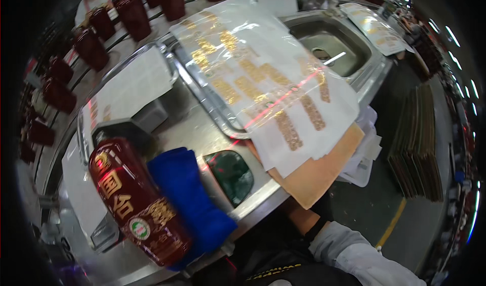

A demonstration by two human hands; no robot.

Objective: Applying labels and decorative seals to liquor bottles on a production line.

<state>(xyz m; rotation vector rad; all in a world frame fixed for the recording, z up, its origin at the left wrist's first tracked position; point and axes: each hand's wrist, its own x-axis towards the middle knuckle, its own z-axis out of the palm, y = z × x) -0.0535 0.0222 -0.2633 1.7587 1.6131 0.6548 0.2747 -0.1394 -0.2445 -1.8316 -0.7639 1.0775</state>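
At the lower middle my right forearm in a grey-white sleeve comes in, with a dark band at the wrist. Only a blurred part of my right hand [297, 215] shows below the bench edge, by the tan sheet [309, 192]; its fingers are hidden. My left hand is out of sight. A glossy dark red bottle [134, 200] with gold decoration and a round green-white emblem lies tilted on the left of the bench, beside a folded blue cloth [187, 200]. Right of the cloth is a dark green rounded pad [230, 174].
White decal sheets [324, 149] with gold patterns lie across the steel sink's edge, over the tan sheet. Behind is a sink basin [349, 46]. A white bin [362, 172] and stacked cardboard [417, 149] stand at right. Red bottles [132, 15] line a conveyor near another person [93, 0].
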